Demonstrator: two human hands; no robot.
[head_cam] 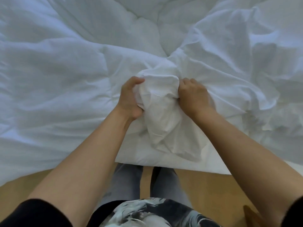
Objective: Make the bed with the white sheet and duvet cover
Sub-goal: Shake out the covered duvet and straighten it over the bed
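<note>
A bunched corner of the white duvet cover [161,102] stands up between my hands at the bed's near edge. My left hand [130,97] grips its left side, fingers curled into the cloth. My right hand [193,95] grips the right side, knuckles up. The quilted white duvet [144,25] lies spread across the far part of the bed. The rest of the cover lies crumpled to the right [246,63]. Under it, a flat white sheet corner [131,154] hangs over the bed's edge.
Wooden floor [205,185] runs along the bed's near edge. My legs in grey trousers [127,182] stand close against the bed. White bedding fills the whole upper view from left to right.
</note>
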